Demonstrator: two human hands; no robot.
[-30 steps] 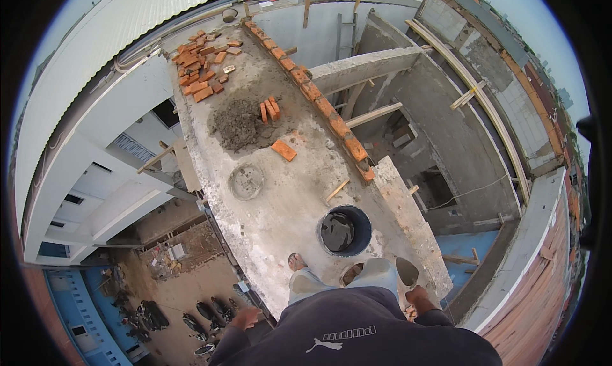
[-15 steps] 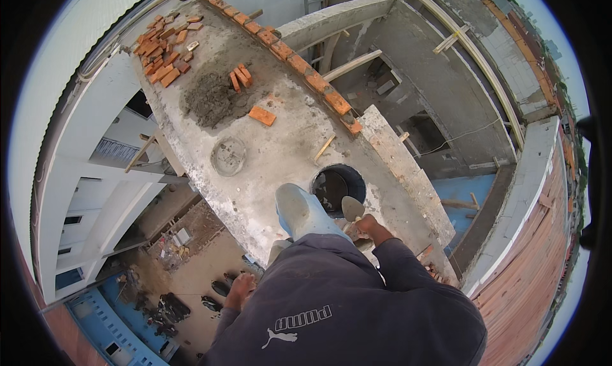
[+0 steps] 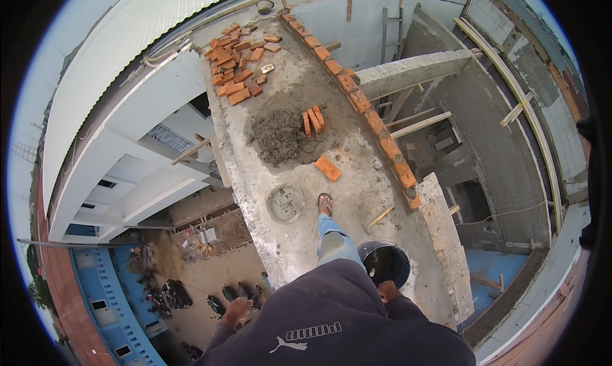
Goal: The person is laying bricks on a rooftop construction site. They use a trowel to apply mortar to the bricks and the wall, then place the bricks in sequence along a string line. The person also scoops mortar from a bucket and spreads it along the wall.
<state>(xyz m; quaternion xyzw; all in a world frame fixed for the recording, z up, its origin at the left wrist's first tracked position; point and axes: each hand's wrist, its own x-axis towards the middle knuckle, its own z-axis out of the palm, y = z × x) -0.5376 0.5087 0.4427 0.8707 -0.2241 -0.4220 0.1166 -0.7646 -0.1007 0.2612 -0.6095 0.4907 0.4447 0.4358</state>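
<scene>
My left hand [image 3: 237,310] hangs out at my side, away from any tool; its fingers are loosely bent and nothing shows in them. My right hand [image 3: 388,291] is low beside the near rim of a black bucket [image 3: 407,268]. Its fingers are mostly hidden by my dark sleeve and the bucket. They look closed on a trowel, whose blade is hardly visible now; a small pale tip [image 3: 371,272] shows at the bucket. Beyond the bucket lies a hammer [image 3: 380,219] with a wooden handle. My sandalled foot [image 3: 325,204] stands forward on the concrete slab.
A grey mortar heap [image 3: 277,136] lies ahead, with several bricks [image 3: 312,122] beside it and a single brick [image 3: 327,169] nearer. A round mortar pan [image 3: 285,203] sits left. A low brick course [image 3: 377,125] runs along the right. The slab's left edge [image 3: 245,219] drops to a courtyard.
My view has swung, so the slab appears farther right. One foot has come forward onto the slab. The trowel blade, plainly seen before, is now mostly out of sight near the bucket.
</scene>
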